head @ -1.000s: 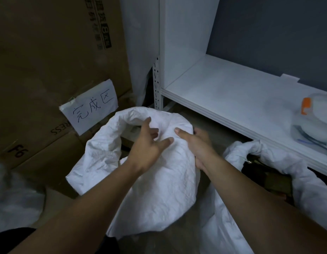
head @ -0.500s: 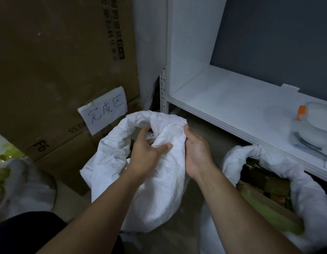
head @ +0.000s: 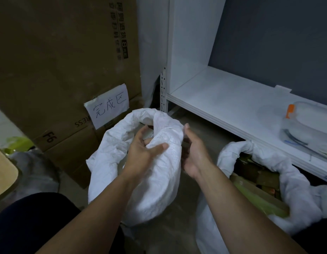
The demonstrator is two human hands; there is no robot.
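Observation:
A white woven sack [head: 159,182] with a rolled-down rim stands on the floor in front of me. My left hand [head: 142,151] grips the near rim of the sack, fingers curled inside the opening and thumb across the outside. My right hand [head: 194,151] is at the sack's right side, thumb pointing up; its fingers are hidden behind the fabric, so its hold on the sack is unclear.
A second white sack [head: 291,182] at the right holds brown and green packets. Brown cardboard boxes [head: 58,61] with a handwritten paper label [head: 108,106] stand at the left. A white shelf [head: 232,103] carries a clear container with an orange tab [head: 309,129].
My left fingers have gone deeper into the sack's opening. My right hand has slid off the front of the rim to the sack's right side. The view has shifted a little.

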